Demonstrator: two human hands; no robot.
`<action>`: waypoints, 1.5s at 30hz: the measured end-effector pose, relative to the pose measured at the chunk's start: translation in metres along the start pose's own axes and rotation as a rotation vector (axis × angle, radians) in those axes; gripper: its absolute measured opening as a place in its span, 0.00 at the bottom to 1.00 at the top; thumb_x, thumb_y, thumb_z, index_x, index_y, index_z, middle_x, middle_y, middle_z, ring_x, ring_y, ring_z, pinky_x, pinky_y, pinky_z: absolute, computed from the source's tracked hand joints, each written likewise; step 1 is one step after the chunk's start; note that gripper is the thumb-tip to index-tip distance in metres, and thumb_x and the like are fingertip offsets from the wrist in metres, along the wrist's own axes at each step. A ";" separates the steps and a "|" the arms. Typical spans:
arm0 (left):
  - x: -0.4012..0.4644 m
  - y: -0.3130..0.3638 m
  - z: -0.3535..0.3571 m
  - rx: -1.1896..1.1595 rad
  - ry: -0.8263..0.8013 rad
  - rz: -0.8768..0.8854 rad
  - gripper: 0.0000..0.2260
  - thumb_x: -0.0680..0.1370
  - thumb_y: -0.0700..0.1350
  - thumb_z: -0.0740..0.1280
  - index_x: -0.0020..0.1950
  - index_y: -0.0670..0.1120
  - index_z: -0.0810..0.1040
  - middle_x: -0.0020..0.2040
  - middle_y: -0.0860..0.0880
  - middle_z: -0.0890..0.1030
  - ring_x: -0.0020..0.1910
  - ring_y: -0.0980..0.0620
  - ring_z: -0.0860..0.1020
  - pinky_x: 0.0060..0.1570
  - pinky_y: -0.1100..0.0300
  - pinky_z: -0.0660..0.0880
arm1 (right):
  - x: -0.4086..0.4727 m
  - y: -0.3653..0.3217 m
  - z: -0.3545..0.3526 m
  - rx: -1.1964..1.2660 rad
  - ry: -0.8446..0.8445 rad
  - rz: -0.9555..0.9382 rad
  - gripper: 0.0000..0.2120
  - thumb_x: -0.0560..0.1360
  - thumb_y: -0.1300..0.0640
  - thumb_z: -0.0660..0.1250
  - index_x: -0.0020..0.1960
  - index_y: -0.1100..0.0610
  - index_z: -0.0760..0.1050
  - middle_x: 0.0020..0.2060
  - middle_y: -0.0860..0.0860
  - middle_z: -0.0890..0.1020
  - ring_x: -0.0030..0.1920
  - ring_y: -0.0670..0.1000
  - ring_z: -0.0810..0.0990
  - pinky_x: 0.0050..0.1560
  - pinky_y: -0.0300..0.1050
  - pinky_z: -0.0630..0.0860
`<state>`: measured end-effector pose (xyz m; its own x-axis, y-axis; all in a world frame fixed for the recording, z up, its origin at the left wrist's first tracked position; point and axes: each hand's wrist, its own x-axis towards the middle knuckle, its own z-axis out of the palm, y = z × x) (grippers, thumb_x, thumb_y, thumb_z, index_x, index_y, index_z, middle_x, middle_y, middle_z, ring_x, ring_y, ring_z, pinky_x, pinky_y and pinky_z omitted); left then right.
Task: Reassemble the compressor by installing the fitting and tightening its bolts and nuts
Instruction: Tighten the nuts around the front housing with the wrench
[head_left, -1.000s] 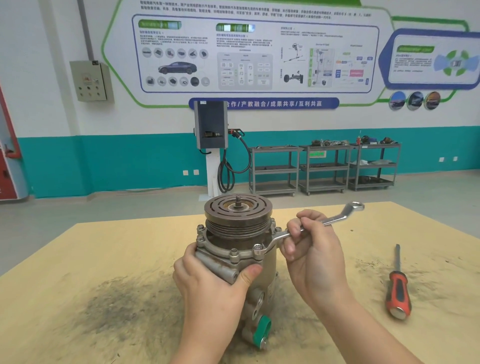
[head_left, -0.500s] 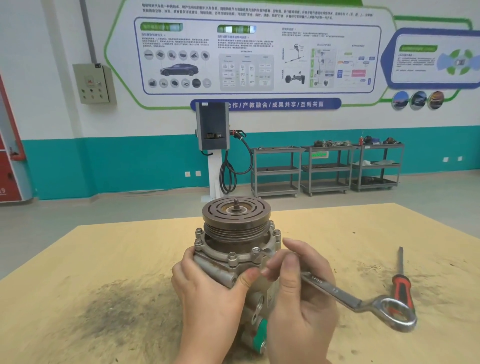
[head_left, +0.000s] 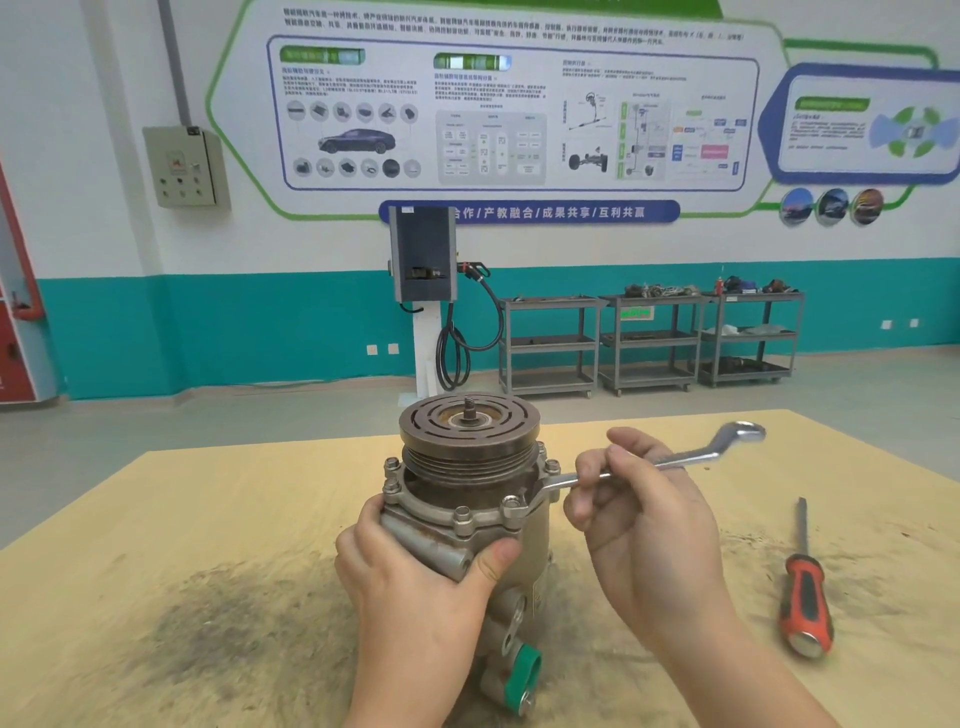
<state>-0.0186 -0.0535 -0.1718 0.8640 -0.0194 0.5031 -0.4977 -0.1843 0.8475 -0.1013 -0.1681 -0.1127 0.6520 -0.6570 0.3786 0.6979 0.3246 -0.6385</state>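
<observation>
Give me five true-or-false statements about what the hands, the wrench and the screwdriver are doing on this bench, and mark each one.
1. The left hand grips the grey metal compressor body. True.
2. The right hand holds the red-and-black-handled screwdriver. False: the screwdriver lies untouched on the yellow wooden tabletop; the hand grips the shiny steel ring wrench.
3. The wrench's near end sits at a bolt on the compressor's flange, on its right side. True.
4. The compressor lies on its side. False: it stands upright, with the dark grooved pulley on top.
5. The screwdriver lies to the left of the compressor. False: it lies to the right.
</observation>
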 end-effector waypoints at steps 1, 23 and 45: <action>-0.001 0.001 -0.001 -0.009 -0.001 0.001 0.55 0.54 0.63 0.76 0.75 0.43 0.58 0.62 0.51 0.61 0.65 0.57 0.57 0.67 0.53 0.59 | 0.003 -0.002 -0.001 0.015 -0.026 0.052 0.07 0.79 0.68 0.54 0.48 0.59 0.67 0.28 0.55 0.75 0.24 0.51 0.71 0.25 0.40 0.70; -0.024 0.030 0.016 0.122 0.117 -0.034 0.53 0.55 0.62 0.78 0.72 0.36 0.64 0.61 0.39 0.67 0.63 0.44 0.61 0.63 0.45 0.63 | 0.010 -0.005 -0.005 0.210 0.118 -0.009 0.08 0.79 0.67 0.54 0.47 0.57 0.68 0.28 0.52 0.76 0.24 0.49 0.70 0.26 0.38 0.69; 0.040 0.005 -0.026 -0.253 -0.564 -0.060 0.43 0.52 0.66 0.76 0.63 0.66 0.61 0.57 0.67 0.76 0.58 0.68 0.75 0.56 0.67 0.68 | 0.023 -0.011 -0.027 -0.029 0.111 -0.056 0.10 0.78 0.69 0.51 0.46 0.58 0.66 0.26 0.51 0.74 0.22 0.50 0.67 0.25 0.39 0.66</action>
<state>0.0115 -0.0295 -0.1435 0.7638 -0.5455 0.3450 -0.3899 0.0360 0.9202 -0.1021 -0.2045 -0.1149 0.5744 -0.7453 0.3384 0.7221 0.2666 -0.6384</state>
